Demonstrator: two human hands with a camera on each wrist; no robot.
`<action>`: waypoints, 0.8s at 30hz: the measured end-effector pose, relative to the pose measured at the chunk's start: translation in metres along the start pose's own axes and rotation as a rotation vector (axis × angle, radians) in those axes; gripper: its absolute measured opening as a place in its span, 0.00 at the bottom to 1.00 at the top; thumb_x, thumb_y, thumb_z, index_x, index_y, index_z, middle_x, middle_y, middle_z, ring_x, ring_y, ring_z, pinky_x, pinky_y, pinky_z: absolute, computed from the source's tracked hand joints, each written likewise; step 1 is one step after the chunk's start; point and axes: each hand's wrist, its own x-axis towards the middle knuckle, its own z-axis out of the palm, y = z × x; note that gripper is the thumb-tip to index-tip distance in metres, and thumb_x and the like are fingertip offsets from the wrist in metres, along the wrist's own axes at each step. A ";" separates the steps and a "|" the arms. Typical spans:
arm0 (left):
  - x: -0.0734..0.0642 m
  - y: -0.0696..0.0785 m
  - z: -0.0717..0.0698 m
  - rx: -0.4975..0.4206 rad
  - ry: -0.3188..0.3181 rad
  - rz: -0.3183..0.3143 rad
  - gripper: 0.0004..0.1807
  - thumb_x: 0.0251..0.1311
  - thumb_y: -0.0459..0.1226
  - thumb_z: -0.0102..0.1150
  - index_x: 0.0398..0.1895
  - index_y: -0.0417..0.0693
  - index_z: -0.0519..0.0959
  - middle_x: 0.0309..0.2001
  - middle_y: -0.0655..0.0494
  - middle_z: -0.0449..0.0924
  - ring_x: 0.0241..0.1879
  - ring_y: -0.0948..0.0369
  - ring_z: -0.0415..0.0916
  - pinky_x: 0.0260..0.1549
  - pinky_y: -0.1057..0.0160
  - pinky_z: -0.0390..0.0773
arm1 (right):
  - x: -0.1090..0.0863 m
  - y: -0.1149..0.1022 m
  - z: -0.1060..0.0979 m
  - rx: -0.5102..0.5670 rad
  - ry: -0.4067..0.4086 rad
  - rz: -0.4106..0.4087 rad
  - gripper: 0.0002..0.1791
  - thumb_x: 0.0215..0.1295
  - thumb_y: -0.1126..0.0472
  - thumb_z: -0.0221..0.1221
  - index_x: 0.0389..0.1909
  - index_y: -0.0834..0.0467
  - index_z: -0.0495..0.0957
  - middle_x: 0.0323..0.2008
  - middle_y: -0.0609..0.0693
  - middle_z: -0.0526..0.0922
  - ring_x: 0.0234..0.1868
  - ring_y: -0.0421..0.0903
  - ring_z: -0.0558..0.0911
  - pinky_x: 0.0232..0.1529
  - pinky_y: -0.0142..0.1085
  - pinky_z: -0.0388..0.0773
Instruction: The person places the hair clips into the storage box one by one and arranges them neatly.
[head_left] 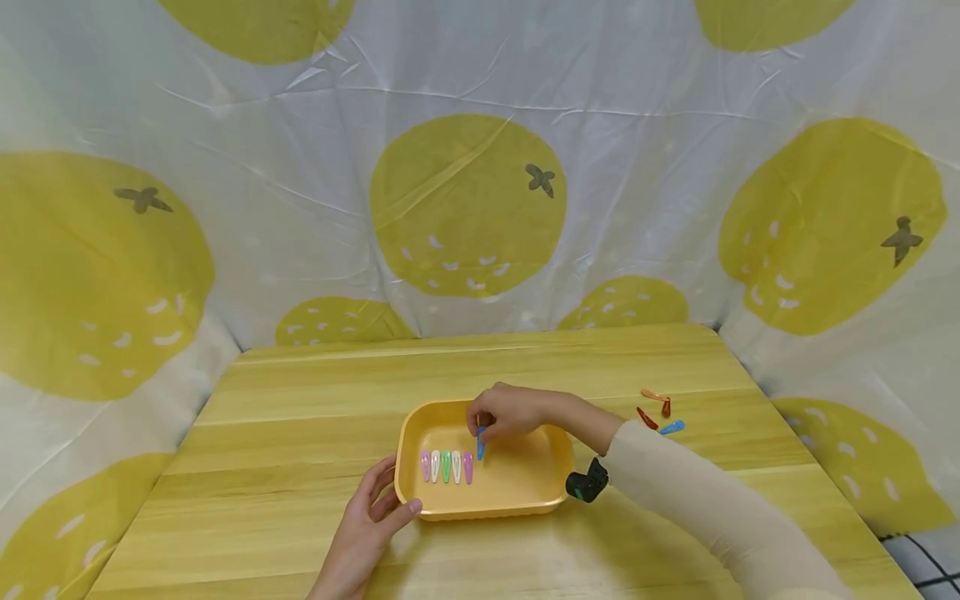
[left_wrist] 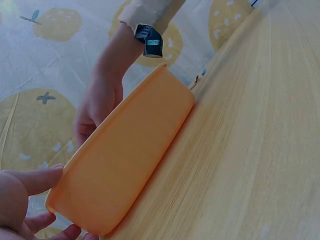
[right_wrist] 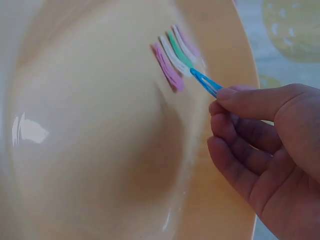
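Note:
My right hand (head_left: pixel 517 410) pinches a blue snap hair clip (right_wrist: pixel 205 82) between thumb and forefinger. The clip hangs over the inside of a yellow-orange plastic tray (head_left: pixel 495 510), pointing down. On the tray's floor, toward its left side, several hair clips lie side by side in a row: a pink clip (head_left: pixel 426 466), a green clip (head_left: pixel 446 467), a purple clip (head_left: pixel 468 468) and white clips between them. My left hand (head_left: pixel 367 512) grips the tray's left end, thumb at the rim and fingers against the outer wall (left_wrist: pixel 120 160).
Right of the tray, loose hair clips lie on the wooden table (head_left: pixel 300 433): an orange clip (head_left: pixel 655 394), dark red clips (head_left: pixel 647 418) and a blue clip (head_left: pixel 672 427). A lemon-patterned curtain (head_left: pixel 465 208) hangs around the table's back and sides.

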 end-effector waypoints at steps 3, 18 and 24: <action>0.001 -0.001 0.000 0.001 0.004 0.005 0.43 0.64 0.33 0.71 0.78 0.43 0.58 0.74 0.38 0.62 0.69 0.39 0.66 0.61 0.48 0.76 | 0.007 -0.002 0.004 -0.017 -0.019 -0.022 0.04 0.72 0.67 0.64 0.37 0.55 0.82 0.27 0.40 0.79 0.25 0.35 0.72 0.31 0.27 0.70; 0.000 -0.001 -0.001 0.000 -0.004 -0.001 0.44 0.64 0.34 0.71 0.78 0.43 0.57 0.73 0.38 0.62 0.69 0.40 0.66 0.62 0.46 0.75 | 0.024 -0.004 0.013 -0.084 -0.167 0.015 0.04 0.65 0.68 0.68 0.33 0.56 0.86 0.27 0.37 0.80 0.28 0.34 0.75 0.32 0.26 0.73; 0.001 -0.002 -0.001 -0.001 0.003 -0.001 0.43 0.64 0.34 0.71 0.78 0.43 0.57 0.73 0.39 0.63 0.70 0.40 0.66 0.62 0.47 0.75 | 0.027 -0.007 0.015 -0.136 -0.190 0.046 0.05 0.63 0.69 0.69 0.31 0.56 0.84 0.26 0.38 0.80 0.27 0.35 0.74 0.31 0.26 0.71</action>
